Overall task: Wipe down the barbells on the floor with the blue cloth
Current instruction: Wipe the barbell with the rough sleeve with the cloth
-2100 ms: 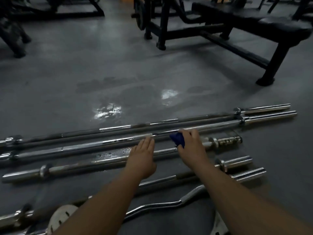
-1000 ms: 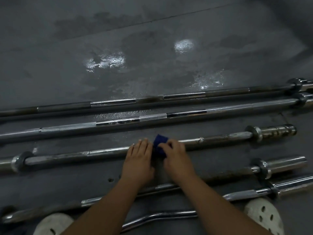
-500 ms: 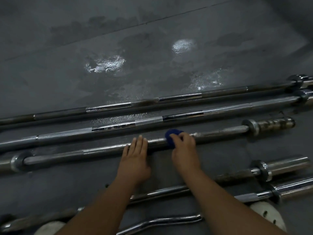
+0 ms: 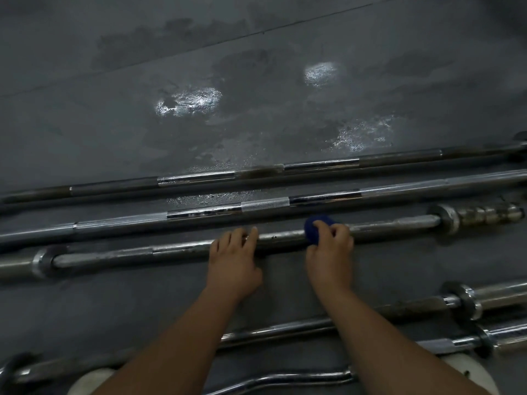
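Left hand (image 4: pixel 232 260) flat, fingers straight, resting on the third barbell (image 4: pixel 114 255). Right hand (image 4: pixel 330 252) curled round the blue cloth (image 4: pixel 315 228), holding it on the same bar just right of the left hand.

Bar count:
- 2 beyond the hands: far barbell (image 4: pixel 313 165), second barbell (image 4: pixel 265 205)
- 1 under the hands
- 2 sleeve ends nearer than the right wrist: fourth barbell (image 4: pixel 499 295), fifth sleeve (image 4: pixel 507 336)
- 1 curved bar (image 4: pixel 285 377) between the forearms; can't tell if it joins the fifth sleeve

2 white shoes: left shoe (image 4: pixel 88 380), right shoe (image 4: pixel 464 369).
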The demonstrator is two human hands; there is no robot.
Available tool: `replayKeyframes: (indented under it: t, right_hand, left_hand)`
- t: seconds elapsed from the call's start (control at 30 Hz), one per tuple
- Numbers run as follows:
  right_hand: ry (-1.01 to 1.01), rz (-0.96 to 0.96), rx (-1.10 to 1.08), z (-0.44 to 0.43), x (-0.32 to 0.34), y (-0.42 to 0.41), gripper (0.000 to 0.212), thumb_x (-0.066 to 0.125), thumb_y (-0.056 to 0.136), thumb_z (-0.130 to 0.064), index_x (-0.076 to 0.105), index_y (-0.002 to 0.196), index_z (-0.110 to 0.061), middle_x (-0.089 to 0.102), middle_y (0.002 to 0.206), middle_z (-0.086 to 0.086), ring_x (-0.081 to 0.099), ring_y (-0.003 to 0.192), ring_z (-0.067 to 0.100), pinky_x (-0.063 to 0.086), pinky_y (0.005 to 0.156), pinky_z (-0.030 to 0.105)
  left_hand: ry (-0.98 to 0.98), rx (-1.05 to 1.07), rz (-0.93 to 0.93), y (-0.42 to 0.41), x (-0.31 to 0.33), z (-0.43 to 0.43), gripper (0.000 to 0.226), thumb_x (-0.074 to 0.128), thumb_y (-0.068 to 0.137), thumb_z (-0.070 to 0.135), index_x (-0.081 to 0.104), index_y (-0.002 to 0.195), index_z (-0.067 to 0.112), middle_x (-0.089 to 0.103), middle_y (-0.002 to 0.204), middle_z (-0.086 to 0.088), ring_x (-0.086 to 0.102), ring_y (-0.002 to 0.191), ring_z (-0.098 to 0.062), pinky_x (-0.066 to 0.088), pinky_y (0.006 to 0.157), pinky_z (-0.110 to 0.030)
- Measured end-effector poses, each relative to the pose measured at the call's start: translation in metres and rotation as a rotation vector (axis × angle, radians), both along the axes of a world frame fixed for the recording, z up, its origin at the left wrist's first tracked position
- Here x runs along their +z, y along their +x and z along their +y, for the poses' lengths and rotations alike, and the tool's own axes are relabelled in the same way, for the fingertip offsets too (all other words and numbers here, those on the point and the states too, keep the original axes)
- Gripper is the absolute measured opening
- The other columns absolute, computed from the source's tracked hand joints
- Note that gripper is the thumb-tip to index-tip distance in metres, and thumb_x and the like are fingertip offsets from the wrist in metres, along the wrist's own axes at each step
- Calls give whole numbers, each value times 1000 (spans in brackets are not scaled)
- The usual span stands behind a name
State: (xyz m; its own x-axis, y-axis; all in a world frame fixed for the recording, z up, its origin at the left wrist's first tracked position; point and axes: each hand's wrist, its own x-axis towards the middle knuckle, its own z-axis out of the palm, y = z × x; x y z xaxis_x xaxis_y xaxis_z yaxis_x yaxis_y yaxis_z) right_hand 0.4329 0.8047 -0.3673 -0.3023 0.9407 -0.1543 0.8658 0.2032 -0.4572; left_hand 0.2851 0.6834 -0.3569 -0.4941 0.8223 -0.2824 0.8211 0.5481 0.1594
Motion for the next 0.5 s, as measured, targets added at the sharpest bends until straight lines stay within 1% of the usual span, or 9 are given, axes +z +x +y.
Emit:
replayKeyframes:
  t: [0.03, 0.1, 0.17, 0.2, 0.27, 0.33, 0.4, 0.47, 0.5]
  right_hand:
    - [9, 4, 14, -10, 2, -4, 49, 65, 77, -8, 59, 123, -23, 44, 119, 8, 45, 107, 29, 50, 79, 40]
    - [-10, 39, 200, -33, 4, -14, 51, 64, 73, -8, 59, 122, -23, 45, 116, 8, 46, 104, 29, 52, 78, 41]
    - [-58, 13, 416, -44, 5, -16, 52, 62, 75, -12, 56, 125, -25, 44, 118, 5, 44, 107, 25, 52, 77, 39]
    - [-60, 0, 427, -40, 6, -12, 52, 62, 76, -14, 55, 126, -27, 43, 119, 4, 43, 108, 24, 52, 76, 39]
    - [-34, -7, 263, -26, 8, 5, 50, 63, 77, -14, 57, 125, -25, 44, 119, 5, 44, 108, 26, 50, 77, 38]
    - [-11, -20, 68, -16, 7, 27, 47, 65, 79, -12, 59, 125, -22, 44, 122, 9, 44, 109, 29, 47, 78, 37]
    - [-17, -51, -7, -21, 6, 37, 48, 64, 81, -10, 58, 127, -21, 41, 128, 10, 41, 112, 31, 45, 82, 36]
    - [-56, -13, 79, -37, 10, 26, 52, 61, 81, -8, 57, 131, -22, 40, 133, 9, 38, 115, 32, 46, 92, 40]
    - [-78, 10, 211, -47, 11, 17, 55, 59, 80, -7, 56, 132, -23, 40, 134, 7, 38, 116, 31, 45, 96, 41]
  left_hand:
    - [3, 8, -1, 2, -1, -1, 76, 56, 63, 36, 48, 138, 30, 51, 126, -1, 48, 116, -27, 36, 98, -41]
    - [34, 23, -5, 4, -3, -3, 63, 56, 61, 37, 55, 124, 33, 52, 115, 0, 50, 107, -26, 37, 92, -40]
    - [34, 20, -39, 6, -4, -6, 57, 57, 63, 39, 53, 119, 33, 51, 116, 1, 50, 109, -25, 35, 96, -39]
    - [20, 5, -66, 7, -5, -10, 58, 57, 64, 39, 51, 122, 34, 50, 122, 2, 49, 114, -24, 32, 102, -40]
    - [-2, -38, -102, 12, -5, -18, 66, 57, 67, 38, 45, 131, 32, 48, 135, 3, 45, 126, -21, 25, 111, -43]
    - [-19, -83, -98, 18, -3, -27, 78, 59, 68, 38, 39, 142, 27, 44, 145, 1, 40, 134, -21, 19, 116, -47]
    - [-27, -110, -87, 22, -1, -34, 86, 59, 69, 39, 31, 149, 22, 38, 151, -1, 33, 140, -22, 15, 119, -47]
    - [-47, -114, -79, 26, 0, -40, 89, 56, 72, 41, 25, 153, 20, 31, 155, -2, 26, 145, -23, 11, 120, -46]
    - [-51, -112, -76, 28, 1, -42, 90, 53, 72, 42, 23, 154, 19, 29, 156, -3, 23, 146, -24, 10, 120, -46]
